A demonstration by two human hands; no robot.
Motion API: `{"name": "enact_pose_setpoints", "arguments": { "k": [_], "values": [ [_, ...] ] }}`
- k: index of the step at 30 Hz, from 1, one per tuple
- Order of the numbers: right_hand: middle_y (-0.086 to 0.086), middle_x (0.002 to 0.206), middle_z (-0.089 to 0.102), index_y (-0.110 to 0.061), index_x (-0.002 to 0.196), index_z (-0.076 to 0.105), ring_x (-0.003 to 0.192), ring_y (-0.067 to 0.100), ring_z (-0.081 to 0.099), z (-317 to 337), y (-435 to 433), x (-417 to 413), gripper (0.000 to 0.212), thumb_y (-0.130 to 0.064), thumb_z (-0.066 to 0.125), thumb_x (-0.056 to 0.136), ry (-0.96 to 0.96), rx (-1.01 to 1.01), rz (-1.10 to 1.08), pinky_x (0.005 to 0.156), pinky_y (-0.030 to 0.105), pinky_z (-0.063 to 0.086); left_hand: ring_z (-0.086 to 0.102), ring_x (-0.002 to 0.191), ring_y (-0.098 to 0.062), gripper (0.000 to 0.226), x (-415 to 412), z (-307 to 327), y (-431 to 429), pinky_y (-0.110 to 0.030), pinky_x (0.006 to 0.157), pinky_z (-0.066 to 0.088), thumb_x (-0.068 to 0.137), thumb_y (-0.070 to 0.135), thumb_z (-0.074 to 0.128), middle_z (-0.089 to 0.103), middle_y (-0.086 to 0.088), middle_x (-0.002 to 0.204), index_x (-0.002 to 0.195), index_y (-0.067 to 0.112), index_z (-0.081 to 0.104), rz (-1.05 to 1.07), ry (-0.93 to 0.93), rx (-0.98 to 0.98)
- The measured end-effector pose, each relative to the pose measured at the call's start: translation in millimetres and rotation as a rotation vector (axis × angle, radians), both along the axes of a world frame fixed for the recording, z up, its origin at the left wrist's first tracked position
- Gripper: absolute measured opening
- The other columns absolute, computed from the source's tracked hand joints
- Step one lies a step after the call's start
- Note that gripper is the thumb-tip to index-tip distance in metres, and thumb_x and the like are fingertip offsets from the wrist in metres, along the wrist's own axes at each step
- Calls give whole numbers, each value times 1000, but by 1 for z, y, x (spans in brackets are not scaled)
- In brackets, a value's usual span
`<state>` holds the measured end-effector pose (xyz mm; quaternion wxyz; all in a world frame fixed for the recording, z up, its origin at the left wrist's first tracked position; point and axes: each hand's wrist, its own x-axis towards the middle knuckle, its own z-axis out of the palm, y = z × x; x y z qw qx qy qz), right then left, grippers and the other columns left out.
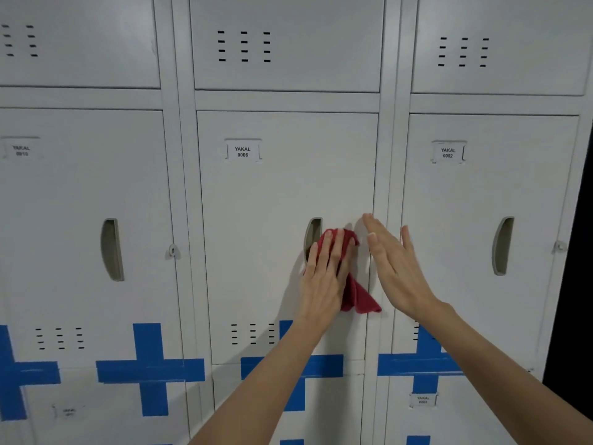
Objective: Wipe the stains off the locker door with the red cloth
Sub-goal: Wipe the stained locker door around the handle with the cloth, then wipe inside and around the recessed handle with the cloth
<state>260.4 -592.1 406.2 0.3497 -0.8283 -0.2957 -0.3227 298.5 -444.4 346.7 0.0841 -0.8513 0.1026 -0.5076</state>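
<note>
The middle grey locker door (272, 200), labelled YAKAL 0006, fills the centre of the view. My left hand (324, 274) lies flat on the red cloth (359, 293) and presses it against the door, just right of the recessed handle (312, 236). A corner of the cloth hangs down below my palm. My right hand (394, 268) is flat with fingers straight, resting against the door's right edge, holding nothing. I cannot make out any stains on the door.
Grey lockers with label holders, vent slots and recessed handles stand to the left (86, 203) and right (487, 203). Blue tape crosses (149, 369) mark the lower doors. A dark gap (577, 252) lies past the rightmost locker.
</note>
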Motion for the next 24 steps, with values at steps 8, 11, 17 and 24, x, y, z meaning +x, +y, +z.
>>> {"name": "enact_pose_setpoints", "arguments": {
  "k": [8, 11, 17, 24],
  "values": [
    [-11, 157, 17, -27, 150, 17, 140, -10, 4, -2, 3, 2, 65, -57, 5, 93, -18, -34, -19, 117, 33, -12, 16, 146, -33, 97, 3, 40, -17, -45, 118, 7, 77, 47, 67, 22, -15, 157, 151, 7, 18, 40, -54, -119],
    [-11, 157, 16, -27, 150, 17, 140, -10, 3, -6, 1, 3, 65, -57, 5, 94, -16, -49, -32, 117, 35, -11, 22, 145, -31, 80, 3, 27, -17, -44, 117, 16, 86, 28, 63, 26, -14, 156, 149, 5, 20, 23, -126, -111],
    [-11, 157, 16, -27, 150, 17, 141, -7, 5, -11, -1, 2, 67, -59, 4, 92, 1, -50, -52, 118, 36, -10, 40, 137, -28, 73, -3, -6, -5, -43, 110, 35, 75, 22, 75, 43, -13, 147, 139, 3, 45, -22, -80, -7],
    [-8, 136, 50, -22, 138, 47, 129, 9, 39, -21, 14, -14, 50, -45, 22, 100, 51, 160, -71, 107, 27, 23, 62, 102, -18, 70, -31, -10, 17, -30, 76, 50, 57, 6, 82, 65, -1, 124, 124, 12, 63, -235, 46, -39]
  ]
}}
